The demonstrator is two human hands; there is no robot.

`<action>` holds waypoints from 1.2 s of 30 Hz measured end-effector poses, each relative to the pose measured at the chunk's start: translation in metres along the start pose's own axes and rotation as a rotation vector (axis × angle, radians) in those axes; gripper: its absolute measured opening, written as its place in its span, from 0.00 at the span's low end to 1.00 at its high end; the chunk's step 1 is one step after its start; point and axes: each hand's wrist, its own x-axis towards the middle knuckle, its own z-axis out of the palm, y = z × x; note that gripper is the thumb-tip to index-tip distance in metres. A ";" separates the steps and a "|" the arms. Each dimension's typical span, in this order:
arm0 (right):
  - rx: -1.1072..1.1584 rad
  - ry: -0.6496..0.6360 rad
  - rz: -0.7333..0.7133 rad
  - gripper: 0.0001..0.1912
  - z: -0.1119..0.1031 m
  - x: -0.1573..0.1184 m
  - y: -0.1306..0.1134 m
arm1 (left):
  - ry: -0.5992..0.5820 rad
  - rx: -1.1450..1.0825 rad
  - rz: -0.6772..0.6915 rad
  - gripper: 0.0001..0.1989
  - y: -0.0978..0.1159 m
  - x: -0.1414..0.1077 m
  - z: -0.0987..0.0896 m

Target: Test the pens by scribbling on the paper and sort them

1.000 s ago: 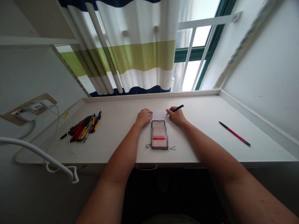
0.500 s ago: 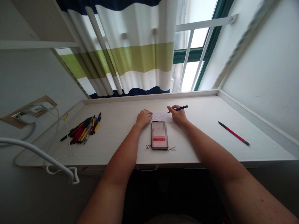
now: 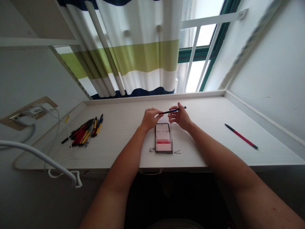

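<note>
A dark blue pen (image 3: pixel 172 110) is held slightly tilted above the desk. My left hand (image 3: pixel 150 118) pinches the pen's left end between thumb and fingers. My right hand (image 3: pixel 181 118) is at the pen's other end, its fingers spread and the thumb raised. The pen's right end passes by that thumb; whether it rests against the hand I cannot tell. Below both hands lies a sheet of paper (image 3: pixel 164 119) covered in small marks, partly hidden by the hands and the phone. The phone (image 3: pixel 164 137), its screen lit and partly blurred, lies just nearer to me.
On the left of the white desk (image 3: pixel 124 152) lies a pile of pens (image 3: pixel 83 133) in several colours. A red and black pen (image 3: pixel 240 136) lies alone on the right. A white cable (image 3: pixel 43 154) crosses the left edge, near a wall socket (image 3: pixel 28 114).
My left hand has lifted off the paper and taken the pen's end. My right hand has loosened from its writing grip and spread its fingers. The pen is raised off the paper.
</note>
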 end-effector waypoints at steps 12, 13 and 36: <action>-0.216 0.101 -0.023 0.34 -0.003 -0.005 -0.013 | 0.003 0.043 -0.075 0.08 0.002 0.000 -0.006; -0.196 0.132 -0.043 0.31 -0.004 -0.005 -0.015 | 0.009 0.053 -0.077 0.08 0.003 0.000 -0.007; -1.571 0.751 -0.217 0.10 -0.162 -0.232 -0.014 | -0.538 0.140 0.736 0.13 0.214 0.094 0.171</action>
